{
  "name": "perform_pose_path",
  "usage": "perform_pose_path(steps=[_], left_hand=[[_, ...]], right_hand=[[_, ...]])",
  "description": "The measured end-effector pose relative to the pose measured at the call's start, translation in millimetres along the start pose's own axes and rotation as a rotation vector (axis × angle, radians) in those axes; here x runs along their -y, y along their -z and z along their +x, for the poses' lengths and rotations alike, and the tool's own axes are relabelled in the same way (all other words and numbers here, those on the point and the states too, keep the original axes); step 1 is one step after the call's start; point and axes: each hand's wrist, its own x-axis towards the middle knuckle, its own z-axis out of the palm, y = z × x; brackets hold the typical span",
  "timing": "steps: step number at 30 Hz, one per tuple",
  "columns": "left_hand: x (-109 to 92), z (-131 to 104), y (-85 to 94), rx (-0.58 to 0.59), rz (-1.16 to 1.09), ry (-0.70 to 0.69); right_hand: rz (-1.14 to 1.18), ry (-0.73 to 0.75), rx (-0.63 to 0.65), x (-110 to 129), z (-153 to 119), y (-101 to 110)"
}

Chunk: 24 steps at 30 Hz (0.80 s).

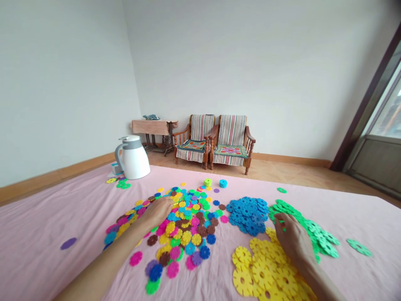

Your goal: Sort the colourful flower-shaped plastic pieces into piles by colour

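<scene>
My left hand [159, 211] is closed over a mixed heap of small toothed plastic snowflake discs [186, 237] in many colours. At its fingertips shows the thin edge of a yellow snowflake disc, seemingly pinched. My right hand [293, 236] has its fingers curled between the pile of large green snowflake discs [322, 234] and the pile of large yellow ones [263, 271]. Bits of green show between its fingers, but whether it grips a disc is hidden. Left of the right hand lies a pile of large blue discs [247, 215].
A pink cloth [84, 209] covers the surface. A white and grey jug [134, 161] stands at the back left beside a few discs. Two small stacks, lime [207, 182] and blue [223, 183], sit at the back. Wooden chairs [230, 142] stand against the wall.
</scene>
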Motion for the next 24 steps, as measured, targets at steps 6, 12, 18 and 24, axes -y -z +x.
perform_pose_path(steps=[6,12,18,24], left_hand=[[-30,3,-3.2,-0.270,-0.122,0.070],[-127,-20,-28.9,0.043,-0.400,-0.153],[-203,-37,-58.4,0.306,-0.642,-0.260],[-201,-35,-50.5,0.153,-0.523,-0.360]], right_hand=[[0.047,-0.020,0.002,1,0,0],[0.060,-0.049,-0.014,0,1,-1],[0.038,-0.018,-0.009,2,0,-1],[0.026,-0.007,0.019,3,0,-1]])
